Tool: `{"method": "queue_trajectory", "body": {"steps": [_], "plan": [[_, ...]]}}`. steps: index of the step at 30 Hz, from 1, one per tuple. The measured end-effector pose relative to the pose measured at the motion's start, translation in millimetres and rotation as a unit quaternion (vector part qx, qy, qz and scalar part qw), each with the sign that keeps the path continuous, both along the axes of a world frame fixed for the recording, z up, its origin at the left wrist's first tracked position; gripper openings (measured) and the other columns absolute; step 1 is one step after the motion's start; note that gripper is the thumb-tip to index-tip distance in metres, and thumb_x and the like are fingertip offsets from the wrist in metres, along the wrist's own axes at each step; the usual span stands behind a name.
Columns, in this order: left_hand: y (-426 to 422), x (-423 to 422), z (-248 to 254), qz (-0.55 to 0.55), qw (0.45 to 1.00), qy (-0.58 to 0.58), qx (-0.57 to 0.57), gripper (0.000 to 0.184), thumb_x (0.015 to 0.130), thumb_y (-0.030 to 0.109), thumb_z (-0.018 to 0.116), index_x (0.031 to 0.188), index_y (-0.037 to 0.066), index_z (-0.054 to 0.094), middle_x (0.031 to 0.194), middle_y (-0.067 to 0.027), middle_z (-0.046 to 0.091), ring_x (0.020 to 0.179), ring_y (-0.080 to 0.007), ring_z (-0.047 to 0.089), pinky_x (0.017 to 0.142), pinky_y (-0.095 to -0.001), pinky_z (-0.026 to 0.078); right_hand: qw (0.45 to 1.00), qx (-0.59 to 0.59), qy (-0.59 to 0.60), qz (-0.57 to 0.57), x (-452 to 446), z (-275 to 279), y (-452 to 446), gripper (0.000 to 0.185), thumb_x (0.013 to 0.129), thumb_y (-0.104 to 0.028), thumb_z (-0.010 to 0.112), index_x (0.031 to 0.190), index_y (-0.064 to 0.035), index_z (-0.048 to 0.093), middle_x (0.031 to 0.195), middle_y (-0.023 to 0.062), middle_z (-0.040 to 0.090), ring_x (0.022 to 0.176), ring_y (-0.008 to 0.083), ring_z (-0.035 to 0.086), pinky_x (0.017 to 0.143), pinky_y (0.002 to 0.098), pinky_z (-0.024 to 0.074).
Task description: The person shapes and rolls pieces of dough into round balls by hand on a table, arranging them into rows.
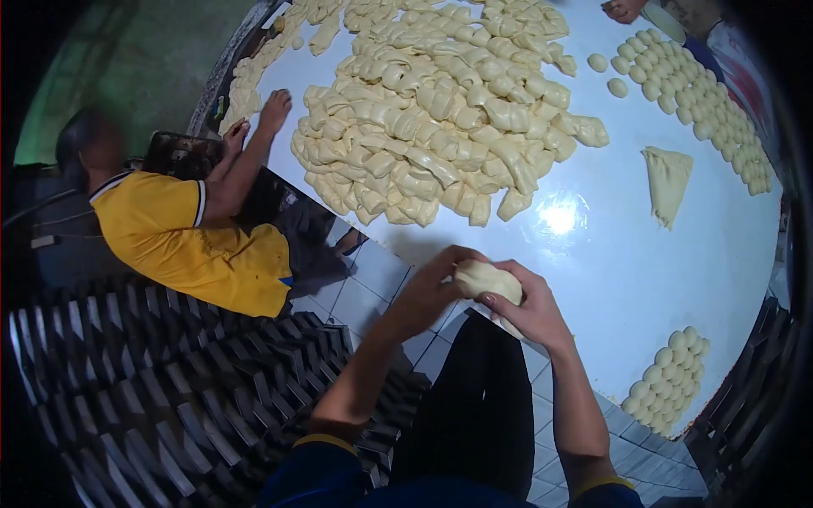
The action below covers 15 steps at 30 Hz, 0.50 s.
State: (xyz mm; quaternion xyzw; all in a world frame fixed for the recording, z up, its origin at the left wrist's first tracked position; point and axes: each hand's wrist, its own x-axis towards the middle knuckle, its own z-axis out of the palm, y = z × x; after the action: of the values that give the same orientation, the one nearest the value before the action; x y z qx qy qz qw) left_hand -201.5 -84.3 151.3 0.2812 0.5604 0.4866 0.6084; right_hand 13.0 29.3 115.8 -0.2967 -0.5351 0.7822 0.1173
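A pale lump of dough is held between my two hands, just over the near edge of the white table. My left hand grips its left side, fingers curled over the top. Around its right side closes my right hand, with the thumb pressed against the front. A bit of dough shows below the right hand. Beyond my hands lies a big heap of cut dough pieces. To the right, a flat wedge of dough lies by itself.
Rows of round dough balls sit at the table's near right corner, with more balls at the far right. A co-worker in a yellow shirt works at the left edge. Stacked dark metal racks or trays stand at lower left.
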Motion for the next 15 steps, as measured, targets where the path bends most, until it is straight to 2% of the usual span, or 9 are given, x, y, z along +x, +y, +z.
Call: {"method": "queue_trajectory", "body": {"steps": [2, 3, 4, 6, 8, 10, 12, 14, 15], "plan": [[-0.9, 30.4, -5.7, -0.038, 0.992, 0.123, -0.007, 0.032, 0.107, 0.015, 0.079, 0.134, 0.002, 0.069, 0.133, -0.0096, 0.071, 0.119, -0.0162, 0.069, 0.098, -0.0345, 0.059, 0.997, 0.014, -0.069, 0.026, 24.5, 2.0, 1.5, 0.046, 0.107, -0.031, 0.087, 0.139, -0.0007, 0.075, 0.095, 0.0062, 0.080, 0.084, 0.0132, 0.077, 0.080, 0.0314, 0.0604], [-0.5, 30.1, -17.7, -0.098, 0.978, 0.181, -0.018, 0.038, 0.108, 0.027, 0.086, 0.132, 0.003, 0.069, 0.128, -0.0098, 0.073, 0.119, -0.0142, 0.069, 0.096, -0.0345, 0.060, 0.997, 0.014, -0.068, 0.024, 37.1, -1.1, 0.9, 0.046, 0.107, -0.031, 0.087, 0.139, -0.0007, 0.075, 0.095, 0.0062, 0.080, 0.084, 0.0132, 0.077, 0.080, 0.0314, 0.0604], [-3.5, 32.8, -32.2, -0.100, 0.978, 0.182, -0.017, 0.038, 0.108, 0.027, 0.086, 0.132, 0.003, 0.069, 0.128, -0.0098, 0.073, 0.119, -0.0142, 0.069, 0.096, -0.0345, 0.060, 0.992, 0.046, -0.107, 0.044, 51.1, -5.0, 0.8, 0.045, 0.107, -0.033, 0.086, 0.136, -0.0002, 0.077, 0.093, 0.0066, 0.079, 0.083, 0.0136, 0.076, 0.080, 0.0320, 0.0602], [-4.9, 42.1, -47.6, -0.068, 0.995, 0.040, -0.065, 0.034, 0.108, 0.024, 0.085, 0.132, 0.003, 0.070, 0.121, -0.0072, 0.075, 0.119, -0.0126, 0.069, 0.093, -0.0341, 0.059, 0.984, 0.077, -0.147, 0.061, 78.2, -11.2, 0.7, 0.044, 0.108, -0.035, 0.086, 0.133, 0.0003, 0.079, 0.092, 0.0070, 0.079, 0.082, 0.0139, 0.076, 0.079, 0.0327, 0.0600], [-2.6, 42.9, -46.7, -0.081, 0.993, 0.051, -0.075, 0.033, 0.108, 0.024, 0.085, 0.131, 0.004, 0.071, 0.121, -0.0055, 0.074, 0.116, -0.0129, 0.070, 0.095, -0.0336, 0.059, 0.987, 0.018, -0.150, 0.061, 103.1, -13.9, -0.9, 0.043, 0.107, -0.036, 0.086, 0.127, 0.0012, 0.081, 0.093, 0.0079, 0.079, 0.081, 0.0154, 0.074, 0.079, 0.0342, 0.0595], [4.5, 36.3, -46.8, -0.096, 0.990, 0.062, -0.084, 0.031, 0.109, 0.024, 0.084, 0.130, 0.005, 0.072, 0.121, -0.0037, 0.074, 0.114, -0.0132, 0.071, 0.096, -0.0331, 0.058, 0.986, 0.019, -0.162, 0.045, 122.3, -13.0, -3.9, 0.041, 0.107, -0.034, 0.086, 0.127, 0.0013, 0.081, 0.093, 0.0076, 0.079, 0.081, 0.0148, 0.073, 0.079, 0.0336, 0.0589], [14.2, 22.2, -58.0, -0.032, 0.986, 0.163, 0.006, 0.028, 0.111, 0.022, 0.078, 0.133, 0.006, 0.072, 0.117, -0.0034, 0.075, 0.109, -0.0136, 0.071, 0.097, -0.0330, 0.058, 0.984, 0.022, -0.175, 0.026, 144.6, -14.3, -3.8, 0.039, 0.107, -0.032, 0.086, 0.126, 0.0015, 0.082, 0.093, 0.0073, 0.079, 0.082, 0.0143, 0.072, 0.079, 0.0331, 0.0583], [33.4, 2.5, -41.8, 0.113, 0.974, 0.188, -0.052, 0.027, 0.107, 0.014, 0.080, 0.131, 0.003, 0.072, 0.117, -0.0067, 0.078, 0.112, -0.0166, 0.073, 0.102, -0.0344, 0.058, 0.979, 0.037, -0.196, -0.042, 169.0, -18.8, -5.4, 0.033, 0.108, -0.027, 0.084, 0.125, 0.0013, 0.082, 0.094, 0.0060, 0.079, 0.085, 0.0120, 0.071, 0.079, 0.0321, 0.0574], [42.2, -23.8, -48.9, 0.108, 0.959, 0.253, -0.062, 0.039, 0.106, 0.016, 0.082, 0.140, 0.004, 0.069, 0.127, -0.0101, 0.077, 0.120, -0.0197, 0.071, 0.108, -0.0378, 0.057, 0.975, 0.044, -0.196, -0.094, 175.9, -18.4, -5.9, 0.029, 0.109, -0.021, 0.082, 0.128, 0.0008, 0.079, 0.099, 0.0047, 0.079, 0.088, 0.0111, 0.070, 0.080, 0.0304, 0.0568]]}}
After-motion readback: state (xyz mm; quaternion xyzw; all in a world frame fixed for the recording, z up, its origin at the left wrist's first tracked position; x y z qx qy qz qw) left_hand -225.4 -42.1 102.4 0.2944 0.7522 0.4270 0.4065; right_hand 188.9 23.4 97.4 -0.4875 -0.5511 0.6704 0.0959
